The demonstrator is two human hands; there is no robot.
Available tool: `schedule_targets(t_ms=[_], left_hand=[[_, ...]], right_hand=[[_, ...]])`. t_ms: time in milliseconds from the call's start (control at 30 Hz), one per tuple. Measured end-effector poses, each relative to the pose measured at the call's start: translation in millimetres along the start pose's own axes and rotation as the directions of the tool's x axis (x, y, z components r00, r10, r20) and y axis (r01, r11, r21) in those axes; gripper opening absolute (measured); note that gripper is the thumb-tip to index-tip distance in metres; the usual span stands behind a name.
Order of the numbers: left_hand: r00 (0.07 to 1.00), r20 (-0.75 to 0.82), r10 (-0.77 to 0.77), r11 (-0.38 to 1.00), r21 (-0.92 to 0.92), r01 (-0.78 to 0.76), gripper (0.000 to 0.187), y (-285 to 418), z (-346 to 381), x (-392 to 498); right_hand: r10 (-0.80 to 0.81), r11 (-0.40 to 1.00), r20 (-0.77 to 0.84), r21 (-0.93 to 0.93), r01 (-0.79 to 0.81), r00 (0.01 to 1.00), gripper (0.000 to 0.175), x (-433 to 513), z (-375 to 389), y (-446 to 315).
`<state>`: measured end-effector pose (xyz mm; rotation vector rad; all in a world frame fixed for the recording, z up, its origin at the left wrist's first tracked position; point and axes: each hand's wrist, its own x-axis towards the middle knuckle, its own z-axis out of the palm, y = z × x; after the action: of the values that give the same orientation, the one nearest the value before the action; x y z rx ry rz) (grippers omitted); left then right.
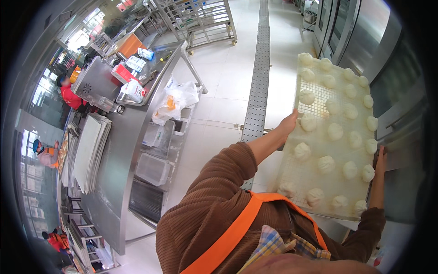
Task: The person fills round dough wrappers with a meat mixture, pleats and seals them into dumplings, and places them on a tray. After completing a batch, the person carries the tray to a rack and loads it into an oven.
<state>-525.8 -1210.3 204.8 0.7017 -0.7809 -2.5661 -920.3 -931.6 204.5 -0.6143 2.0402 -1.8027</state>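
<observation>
A wire-mesh tray (328, 145) lined with a translucent sheet spans the space between my hands. Rows of pale pleated buns (335, 131) sit on it, spaced apart from one another. My left hand (290, 122) grips the tray's left edge, its fingers partly hidden beneath. On the opposite edge is my right hand (381, 159), holding the tray from the side, with most of its fingers out of sight. Brown ribbed sleeves cover my forearms down to below the elbows.
Steel cabinets with glass doors (338, 29) stand close on the right. A perforated drain cover (259, 75) runs along the white floor. To the left, a steel worktable (119, 150) bears stacked white boards (90, 154). A wheeled rack (205, 25) stands ahead; other people work behind the table.
</observation>
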Motion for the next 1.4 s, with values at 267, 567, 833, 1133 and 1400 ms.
schedule_targets(t_ms=[267, 567, 833, 1133, 1400], left_hand=[[0.992, -0.114, -0.059, 0.845, 0.522, 0.111, 0.069, 61.8, -70.1, -91.4], [0.931, 0.164, -0.327, 0.866, 0.447, 0.226, 0.058, 47.7, -144.1, -150.5], [0.927, 0.102, -0.360, 0.777, 0.583, 0.237, 0.062, 37.0, -150.4, -195.6], [0.842, 0.371, -0.392, 0.770, 0.632, 0.080, 0.065, -12.1, -165.7, -80.4], [0.756, 0.480, -0.446, 0.709, 0.704, -0.029, 0.064, 35.2, -85.0, -40.2]], right_hand=[[0.131, 0.962, -0.272, 0.266, -0.057, 0.953, 0.054, -175.9, 67.7, -8.4], [-0.014, 0.894, -0.705, -0.327, -0.307, 0.709, 0.074, -412.4, 133.7, -37.3], [0.392, 0.909, -0.634, 0.155, -0.387, 0.667, 0.041, -547.7, 160.2, -71.8], [0.136, 0.961, -0.630, -0.103, -0.255, 0.765, 0.020, -599.3, 150.8, -71.9], [0.199, 0.980, -0.660, 0.138, -0.143, 0.724, 0.012, -582.0, 189.9, -106.8]])
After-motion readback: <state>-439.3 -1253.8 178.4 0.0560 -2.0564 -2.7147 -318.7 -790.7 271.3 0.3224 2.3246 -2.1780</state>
